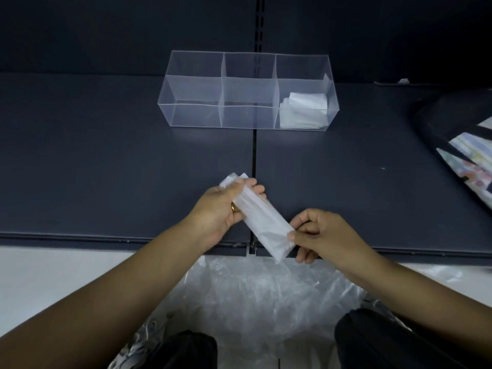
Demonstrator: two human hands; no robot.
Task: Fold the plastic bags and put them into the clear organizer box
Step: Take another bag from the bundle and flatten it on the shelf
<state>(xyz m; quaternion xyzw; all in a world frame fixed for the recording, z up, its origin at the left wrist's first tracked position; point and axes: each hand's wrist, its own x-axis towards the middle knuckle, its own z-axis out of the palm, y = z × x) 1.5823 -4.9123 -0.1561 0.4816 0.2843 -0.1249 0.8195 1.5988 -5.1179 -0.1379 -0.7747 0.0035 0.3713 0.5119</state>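
Progress partial: our left hand (221,209) and right hand (319,235) are gripping a half-folded bag (262,225); folded bags (303,110) are lying in the organizer box (194,75) beyond them, loose bags (253,294) waiting beneath.

- The person is wearing a gold-coloured ring (233,207) on a finger of the left hand (218,209); it is showing as a small, shiny curved band.
- The right hand (322,235) is showing bare.
- Both forearms (133,283) are showing bare all the way to the lower edges of the view.
- The person is wearing black trousers (386,342), showing as two dark, matte, rounded shapes at the bottom of the view.
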